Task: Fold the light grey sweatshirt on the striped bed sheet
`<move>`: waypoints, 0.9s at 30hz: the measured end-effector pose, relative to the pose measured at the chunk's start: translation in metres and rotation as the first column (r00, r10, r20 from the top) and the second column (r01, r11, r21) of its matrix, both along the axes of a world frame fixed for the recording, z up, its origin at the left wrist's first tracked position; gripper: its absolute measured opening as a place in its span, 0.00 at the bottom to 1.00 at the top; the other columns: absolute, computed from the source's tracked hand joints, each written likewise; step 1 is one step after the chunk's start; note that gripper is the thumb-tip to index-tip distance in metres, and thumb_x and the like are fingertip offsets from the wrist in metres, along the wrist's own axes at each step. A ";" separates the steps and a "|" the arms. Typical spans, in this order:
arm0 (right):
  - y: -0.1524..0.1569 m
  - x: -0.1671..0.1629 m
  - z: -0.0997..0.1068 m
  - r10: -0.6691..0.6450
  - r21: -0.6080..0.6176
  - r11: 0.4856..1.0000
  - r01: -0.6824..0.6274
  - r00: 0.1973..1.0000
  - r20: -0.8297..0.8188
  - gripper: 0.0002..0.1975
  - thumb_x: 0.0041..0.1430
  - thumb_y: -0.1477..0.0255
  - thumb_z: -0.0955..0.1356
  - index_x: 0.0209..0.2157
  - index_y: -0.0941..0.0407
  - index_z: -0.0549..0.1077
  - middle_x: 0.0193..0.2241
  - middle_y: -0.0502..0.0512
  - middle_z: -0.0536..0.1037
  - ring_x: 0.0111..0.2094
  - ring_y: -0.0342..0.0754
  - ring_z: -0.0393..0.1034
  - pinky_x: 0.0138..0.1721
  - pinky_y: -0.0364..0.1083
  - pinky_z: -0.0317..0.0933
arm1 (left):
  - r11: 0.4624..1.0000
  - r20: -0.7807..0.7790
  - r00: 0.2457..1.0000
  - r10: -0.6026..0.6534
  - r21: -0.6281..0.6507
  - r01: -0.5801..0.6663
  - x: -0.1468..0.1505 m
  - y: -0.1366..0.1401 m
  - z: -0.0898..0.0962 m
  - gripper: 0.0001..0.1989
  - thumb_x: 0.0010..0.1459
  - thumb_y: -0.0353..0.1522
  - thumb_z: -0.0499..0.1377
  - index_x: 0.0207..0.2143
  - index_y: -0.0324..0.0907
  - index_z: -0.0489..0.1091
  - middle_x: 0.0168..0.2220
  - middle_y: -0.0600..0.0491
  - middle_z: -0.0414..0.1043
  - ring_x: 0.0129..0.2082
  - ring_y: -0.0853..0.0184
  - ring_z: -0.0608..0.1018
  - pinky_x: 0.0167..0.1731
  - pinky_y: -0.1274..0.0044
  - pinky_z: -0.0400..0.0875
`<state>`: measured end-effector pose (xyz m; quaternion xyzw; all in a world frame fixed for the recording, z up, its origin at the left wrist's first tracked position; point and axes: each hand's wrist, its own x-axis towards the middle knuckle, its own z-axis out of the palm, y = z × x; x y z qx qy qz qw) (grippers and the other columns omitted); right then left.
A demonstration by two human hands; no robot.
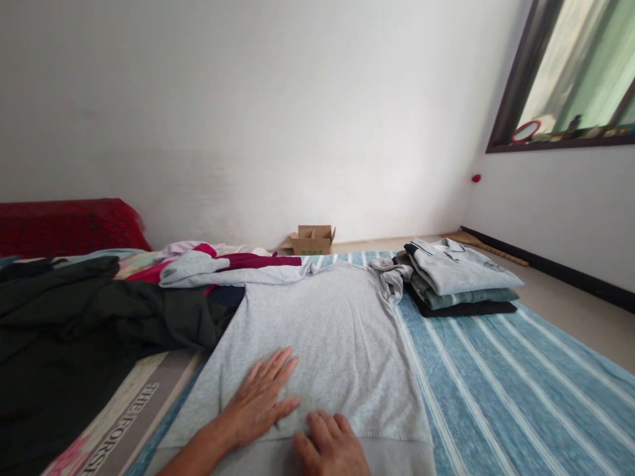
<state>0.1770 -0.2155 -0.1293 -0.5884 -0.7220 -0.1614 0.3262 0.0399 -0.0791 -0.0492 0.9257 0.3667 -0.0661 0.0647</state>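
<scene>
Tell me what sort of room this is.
Likely a home bedroom: a striped sheet lies under the gray shirt, a stack of folded clothes sits beside it, and a window shows at right.

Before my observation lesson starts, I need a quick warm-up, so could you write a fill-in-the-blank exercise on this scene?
1. The left hand lies flat on a long-sleeved garment whose main color is ____.
2. From the person's viewpoint, the folded stack lies to the ____ of that garment.
3. The bottom piece of the stack is ____ in color.
4. The top of the cardboard box is not shut but ____.

Missing words: gray; right; black; open.
</scene>
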 end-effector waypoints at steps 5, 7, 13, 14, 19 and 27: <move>-0.011 0.066 0.048 -0.158 -0.129 0.980 0.149 0.986 -0.055 0.09 0.53 0.64 0.69 0.35 0.52 0.67 0.33 0.53 0.74 0.33 0.50 0.70 0.35 0.47 0.61 | 1.000 -0.058 0.998 0.009 -0.018 -0.010 0.004 0.004 0.006 0.33 0.60 0.49 0.47 0.65 0.47 0.49 0.67 0.50 0.40 0.66 0.54 0.45 0.61 0.57 0.42; -0.016 0.095 0.057 -0.297 -0.268 0.920 0.286 0.955 -0.002 0.03 0.55 0.72 0.67 0.33 0.53 0.68 0.30 0.53 0.74 0.32 0.50 0.70 0.35 0.47 0.60 | 1.000 -0.029 1.000 0.009 -0.006 -0.009 0.014 0.010 0.010 0.31 0.60 0.46 0.48 0.64 0.47 0.52 0.66 0.49 0.42 0.66 0.55 0.47 0.61 0.58 0.44; -0.025 0.148 0.055 -0.576 -0.572 0.643 0.510 0.814 0.078 0.06 0.62 0.70 0.63 0.33 0.55 0.70 0.28 0.55 0.78 0.31 0.51 0.75 0.29 0.43 0.60 | 0.996 0.076 0.994 -0.073 0.050 0.069 0.096 0.047 0.027 0.26 0.59 0.36 0.50 0.59 0.36 0.59 0.64 0.41 0.51 0.63 0.60 0.57 0.60 0.68 0.54; -0.026 0.152 0.053 -0.589 -0.596 0.618 0.513 0.804 0.081 0.08 0.62 0.68 0.63 0.34 0.55 0.70 0.28 0.56 0.79 0.31 0.52 0.75 0.28 0.43 0.60 | 0.994 0.120 0.988 -0.092 0.067 0.085 0.117 0.055 0.030 0.25 0.58 0.34 0.50 0.58 0.36 0.61 0.63 0.41 0.53 0.62 0.60 0.60 0.59 0.69 0.55; -0.022 0.166 0.044 -0.646 -0.632 0.522 0.573 0.749 0.146 0.09 0.63 0.66 0.63 0.34 0.55 0.72 0.27 0.57 0.80 0.30 0.55 0.76 0.28 0.46 0.63 | 0.993 0.312 0.943 -0.113 0.068 0.096 0.231 0.095 0.041 0.19 0.56 0.29 0.52 0.51 0.38 0.67 0.54 0.45 0.68 0.51 0.62 0.72 0.52 0.74 0.63; -0.014 0.179 0.032 -0.658 -0.713 0.438 0.548 0.736 0.161 0.09 0.60 0.66 0.64 0.35 0.54 0.73 0.26 0.58 0.80 0.29 0.57 0.77 0.25 0.47 0.64 | 0.994 0.379 0.924 0.053 0.067 -0.085 0.366 0.128 0.035 0.17 0.58 0.27 0.51 0.50 0.42 0.68 0.48 0.45 0.72 0.48 0.59 0.73 0.42 0.74 0.66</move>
